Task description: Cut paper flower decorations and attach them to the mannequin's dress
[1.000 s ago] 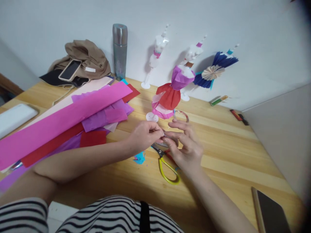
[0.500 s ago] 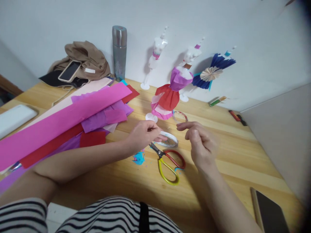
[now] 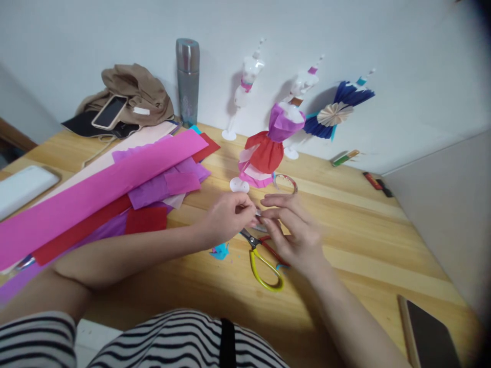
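Pale walls (image 3: 307, 25) rise behind a light wooden counter (image 3: 356, 220), where I see the person's bare hands meeting near the middle. Between the fingertips sits a small white piece (image 3: 258, 212), just above the scissors (image 3: 252, 240) with their red and yellow handles. The left hand (image 3: 230, 217) has its thumb and forefinger pinched on that piece. The right hand (image 3: 299, 235) reaches toward it from the other side, thumb and forefinger close to the piece, the other fingers slightly apart; I cannot tell whether they grip it. Under the hands, a white ring (image 3: 262, 228) is mostly hidden, and blue scraps (image 3: 220, 251) lie left of the scissors. Beyond the hands stands a small dress form (image 3: 286, 121) in a purple top and red skirt, with a patterned ring (image 3: 289, 180) at its foot. Farther back are two white forms and one in pleated blue paper (image 3: 343, 96). Over to the left, a long pink sheet (image 3: 95, 197) lies across purple and red paper. Behind it, a metal flask (image 3: 188, 84) stands upright beside a brown cloth (image 3: 143, 94) with a phone (image 3: 110, 112) resting on it.
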`<state>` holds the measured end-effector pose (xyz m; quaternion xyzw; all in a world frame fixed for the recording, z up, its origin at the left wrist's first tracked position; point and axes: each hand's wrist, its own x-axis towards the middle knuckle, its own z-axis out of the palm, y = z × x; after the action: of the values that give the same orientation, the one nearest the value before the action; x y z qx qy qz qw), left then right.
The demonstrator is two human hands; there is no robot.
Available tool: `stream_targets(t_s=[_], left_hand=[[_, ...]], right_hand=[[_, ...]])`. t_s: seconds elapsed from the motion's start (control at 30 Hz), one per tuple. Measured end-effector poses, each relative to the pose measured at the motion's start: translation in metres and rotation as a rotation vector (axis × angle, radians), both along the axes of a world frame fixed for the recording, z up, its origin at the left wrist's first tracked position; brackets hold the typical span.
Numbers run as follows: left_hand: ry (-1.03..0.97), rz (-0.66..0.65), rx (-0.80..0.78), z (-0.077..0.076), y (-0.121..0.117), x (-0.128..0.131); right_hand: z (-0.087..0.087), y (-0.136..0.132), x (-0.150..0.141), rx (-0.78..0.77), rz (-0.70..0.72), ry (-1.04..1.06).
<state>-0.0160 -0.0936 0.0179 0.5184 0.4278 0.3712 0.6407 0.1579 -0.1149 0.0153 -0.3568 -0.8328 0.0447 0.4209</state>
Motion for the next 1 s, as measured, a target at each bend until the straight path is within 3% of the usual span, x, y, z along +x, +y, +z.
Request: stream_targets(t_s=[0.1, 0.3, 0.37, 0.5, 0.6, 0.7, 0.77, 0.9, 1.0], left_hand=[[-0.069, -0.029, -0.014, 0.000, 0.000, 0.000], [-0.103, -0.014, -0.104, 0.000, 0.009, -0.004], [-0.103, -0.009, -0.130, 0.003, 0.010, -0.005], [-0.111, 0.033, -0.182, 0.011, 0.011, -0.005], [-0.153, 0.042, -0.217, 0.012, 0.012, -0.004], [-0.179, 0.028, -0.256, 0.008, 0.012, -0.004], [-0.205, 0.018, -0.272, 0.006, 0.012, -0.004], [-0.290, -0.012, -0.283, 0.005, 0.010, -0.005], [-0.361, -0.031, -0.324, 0.005, 0.010, -0.007]], right_hand=[[-0.001, -0.003, -0.003, -0.055, -0.004, 0.111], [0.006, -0.005, 0.011, -0.170, -0.109, 0.604], [0.008, -0.005, 0.019, -0.324, -0.075, 0.523], [0.002, -0.017, 0.032, -0.674, -0.099, -0.208], [-0.014, -0.036, 0.034, -0.661, -0.133, -0.435], [-0.033, -0.054, 0.035, -0.532, -0.145, -0.439], [-0.041, -0.062, 0.035, -0.525, -0.142, -0.394], [-0.042, -0.071, 0.043, -0.640, -0.112, -0.218], [-0.037, -0.082, 0.055, -0.833, -0.063, -0.031]])
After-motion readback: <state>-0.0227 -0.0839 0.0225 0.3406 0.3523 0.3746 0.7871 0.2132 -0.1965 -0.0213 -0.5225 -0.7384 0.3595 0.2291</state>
